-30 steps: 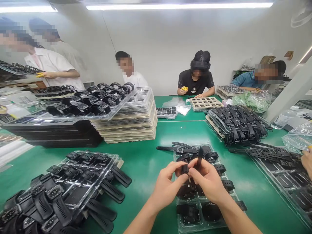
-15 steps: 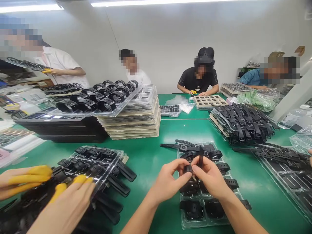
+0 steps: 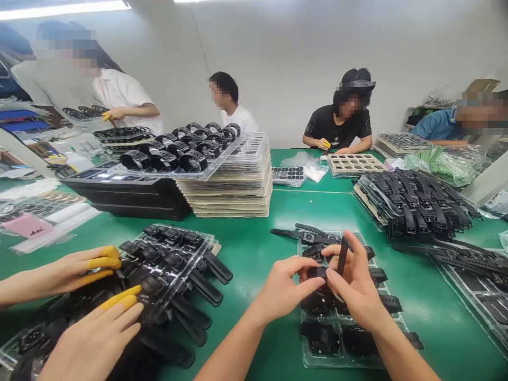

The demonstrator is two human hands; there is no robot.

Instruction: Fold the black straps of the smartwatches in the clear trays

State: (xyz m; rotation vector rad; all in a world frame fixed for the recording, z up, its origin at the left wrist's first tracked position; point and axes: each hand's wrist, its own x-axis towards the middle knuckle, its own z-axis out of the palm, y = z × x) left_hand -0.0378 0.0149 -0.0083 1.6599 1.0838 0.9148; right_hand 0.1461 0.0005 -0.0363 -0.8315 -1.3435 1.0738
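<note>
Both hands, left hand (image 3: 282, 288) and right hand (image 3: 354, 288), pinch a small black plastic watch (image 3: 322, 272) with its strap up; a loose grip could drop it onto the clear plastic tray (image 3: 317, 362).

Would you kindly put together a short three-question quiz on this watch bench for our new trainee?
1. True or false: the left hand and right hand hold one black watch between them.
2. What lies under those hands? A) a clear tray of watches B) a cardboard box C) a cloth
3. Fill in: the co-worker's fingers at the left tray wear ____ finger cots.

Key: 1 true; 2 A; 3 yellow.
</note>
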